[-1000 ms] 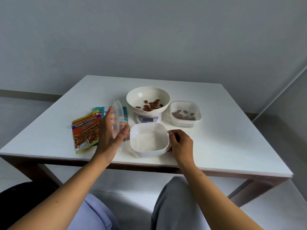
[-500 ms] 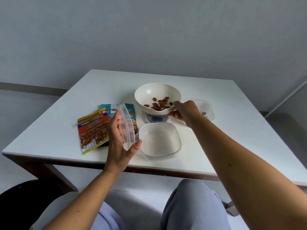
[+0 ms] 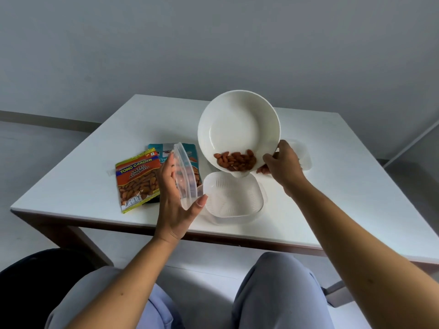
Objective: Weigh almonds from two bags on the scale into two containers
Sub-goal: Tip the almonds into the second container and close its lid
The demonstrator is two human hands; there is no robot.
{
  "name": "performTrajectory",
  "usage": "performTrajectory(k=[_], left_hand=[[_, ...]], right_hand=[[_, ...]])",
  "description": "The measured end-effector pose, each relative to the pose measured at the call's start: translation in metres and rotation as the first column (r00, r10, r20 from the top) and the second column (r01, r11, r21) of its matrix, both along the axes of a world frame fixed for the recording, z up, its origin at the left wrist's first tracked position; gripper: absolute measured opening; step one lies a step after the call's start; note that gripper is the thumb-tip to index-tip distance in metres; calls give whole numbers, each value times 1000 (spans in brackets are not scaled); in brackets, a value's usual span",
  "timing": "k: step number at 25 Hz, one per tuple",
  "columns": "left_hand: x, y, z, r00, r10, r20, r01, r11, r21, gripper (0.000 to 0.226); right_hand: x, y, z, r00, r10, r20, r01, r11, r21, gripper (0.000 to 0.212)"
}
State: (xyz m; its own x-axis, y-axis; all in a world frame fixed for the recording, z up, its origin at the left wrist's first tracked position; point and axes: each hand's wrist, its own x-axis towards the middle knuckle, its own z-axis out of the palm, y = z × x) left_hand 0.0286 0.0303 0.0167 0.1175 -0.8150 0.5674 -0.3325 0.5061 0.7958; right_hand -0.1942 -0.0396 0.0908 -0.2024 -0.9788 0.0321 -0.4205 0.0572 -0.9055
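Observation:
My right hand (image 3: 283, 166) grips the rim of the white scale bowl (image 3: 237, 129), lifted and tipped toward me over the clear ribbed container (image 3: 234, 200). Almonds (image 3: 236, 160) are heaped at the bowl's low edge by its spout, just above the container. My left hand (image 3: 175, 198) holds the clear lid (image 3: 185, 174) upright on edge, left of the container. An orange almond bag (image 3: 136, 179) and a teal almond bag (image 3: 190, 155) lie flat at the left. The second container (image 3: 303, 157) shows partly behind my right hand. The scale is hidden behind the bowl.
The white table (image 3: 332, 186) has its front edge close to my knees (image 3: 280, 281). A grey wall stands behind the table. A dark shape sits on the floor at the lower left.
My right hand has lifted the bowl off the scale and tipped it over the near container; the almonds slid to its low edge. My left hand still holds the lid.

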Motion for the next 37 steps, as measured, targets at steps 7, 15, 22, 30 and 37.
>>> performTrajectory(k=[7,15,22,30,37], left_hand=[[0,-2,-2,1000,18,-21,-19,1000,-9,99],[-1,0,1,998,0,-67,1,1000,19,105],[0,0,1,999,6,-46,-6,1000,5,100],[-1,1,0,999,18,-28,-17,999,44,97],[1,-2,-5,999,7,35,-10,996,85,106]], right_hand=[[-8,29,-19,993,67,-97,-87,972,-220,25],[-9,39,-29,990,90,-106,-126,903,-412,37],[-4,28,-22,999,50,-20,-54,927,-371,36],[14,-29,7,964,-113,241,74,983,166,41],[25,-44,0,979,-156,135,131,975,178,38]])
